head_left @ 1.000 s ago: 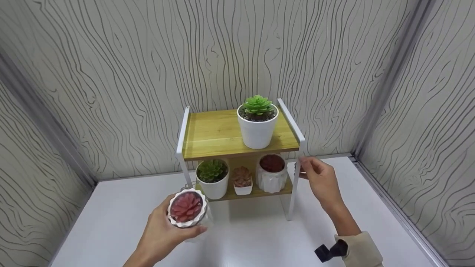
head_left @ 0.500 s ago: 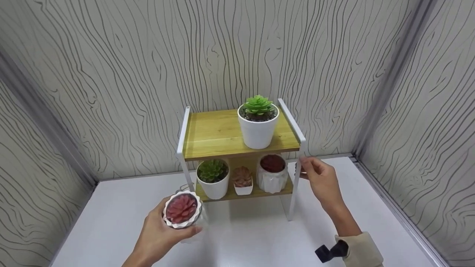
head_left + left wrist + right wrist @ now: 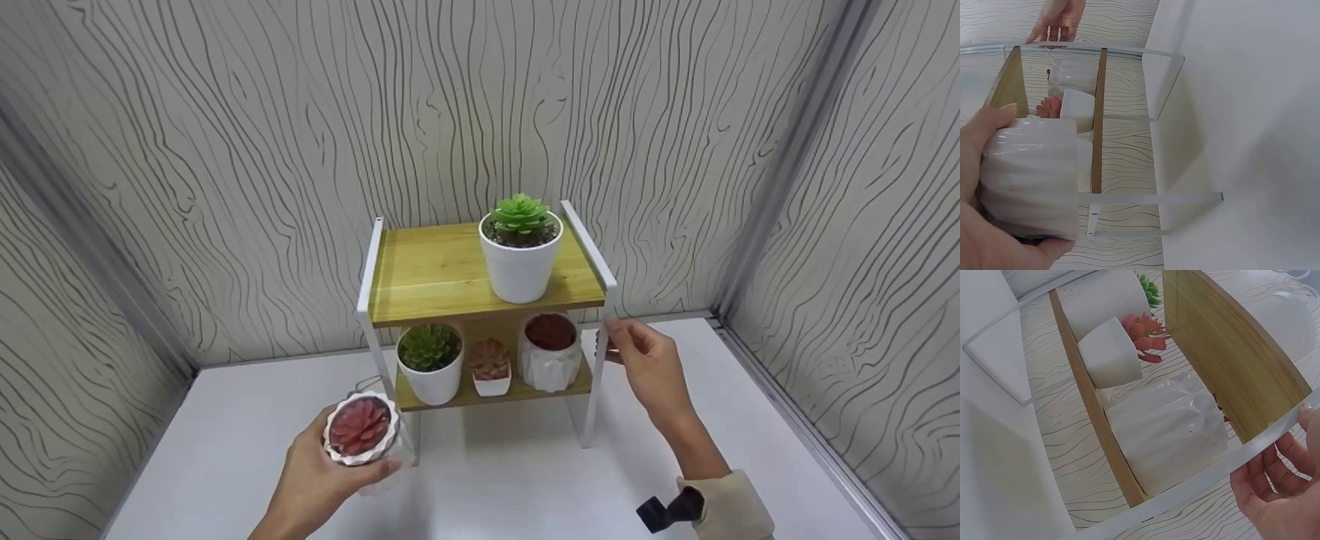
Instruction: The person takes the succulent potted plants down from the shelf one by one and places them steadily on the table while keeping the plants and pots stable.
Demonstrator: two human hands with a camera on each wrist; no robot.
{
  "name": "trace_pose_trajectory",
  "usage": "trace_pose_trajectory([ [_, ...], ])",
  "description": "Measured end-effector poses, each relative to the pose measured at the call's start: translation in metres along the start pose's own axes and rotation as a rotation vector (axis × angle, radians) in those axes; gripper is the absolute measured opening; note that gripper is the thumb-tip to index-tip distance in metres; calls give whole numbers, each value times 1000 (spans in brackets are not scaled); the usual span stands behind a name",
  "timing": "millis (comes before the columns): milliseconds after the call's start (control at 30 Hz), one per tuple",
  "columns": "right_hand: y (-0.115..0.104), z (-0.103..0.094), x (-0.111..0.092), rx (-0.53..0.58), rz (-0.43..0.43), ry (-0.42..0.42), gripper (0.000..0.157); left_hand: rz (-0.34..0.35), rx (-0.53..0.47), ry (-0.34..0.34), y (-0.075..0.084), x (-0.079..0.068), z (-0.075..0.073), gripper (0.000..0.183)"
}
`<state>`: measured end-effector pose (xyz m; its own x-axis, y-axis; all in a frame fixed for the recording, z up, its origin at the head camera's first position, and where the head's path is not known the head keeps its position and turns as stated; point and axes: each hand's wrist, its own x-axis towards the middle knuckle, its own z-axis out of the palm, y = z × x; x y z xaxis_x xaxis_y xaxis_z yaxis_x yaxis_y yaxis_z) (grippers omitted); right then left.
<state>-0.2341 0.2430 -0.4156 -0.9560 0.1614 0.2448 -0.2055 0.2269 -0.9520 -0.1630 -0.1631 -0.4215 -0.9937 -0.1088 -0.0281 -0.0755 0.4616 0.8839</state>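
My left hand [image 3: 309, 474] grips a white fluted pot [image 3: 1033, 174] that holds a red succulent [image 3: 360, 426], in front of the shelf's lower left corner. The fingers wrap its far side and the thumb lies along the near side. At the right, my right hand [image 3: 654, 369] holds the white side frame [image 3: 1230, 467] of a two-tier wooden shelf [image 3: 427, 262], thumb on one side and curled fingers on the other. On the top board stands a white pot [image 3: 520, 266] with a bright green succulent, right of centre.
On the lower board stand a white pot [image 3: 433, 381] with a dark green succulent, a small square pot [image 3: 492, 386] with a pinkish succulent, and a white fluted pot [image 3: 550, 367] with a dark red one. Patterned walls [image 3: 465, 97] enclose the white table [image 3: 247, 420].
My left hand has drifted a little left and down with the fluted pot, showing more of the shelf's left leg. My right hand stays in place on the frame.
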Motion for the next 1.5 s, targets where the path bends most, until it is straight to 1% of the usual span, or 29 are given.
trace_pose_trajectory([
  [267, -1, -1, 1, -10, 6, -2, 37, 2, 32, 25, -8, 6, 0, 92],
  [567, -1, -1, 0, -1, 6, 0, 36, -24, 51, 34, -18, 16, 2, 99],
  [733, -1, 0, 0, -8, 7, -6, 37, -50, 66, 37, -22, 20, 2, 102],
  [900, -1, 0, 0, -13, 19, 0, 38, -50, 70, 52, -28, 25, 2, 101],
  [1067, -1, 0, -1, -12, 27, -1, 40, -58, 67, 59, -34, 31, 2, 105],
  [1267, -1, 0, -1, -24, 29, 3, 40, -55, 88, 77, -41, 38, 3, 106],
  [1500, -1, 0, -1, -25, 32, 1, 40, -11, 100, 104, -45, 45, 5, 104],
])
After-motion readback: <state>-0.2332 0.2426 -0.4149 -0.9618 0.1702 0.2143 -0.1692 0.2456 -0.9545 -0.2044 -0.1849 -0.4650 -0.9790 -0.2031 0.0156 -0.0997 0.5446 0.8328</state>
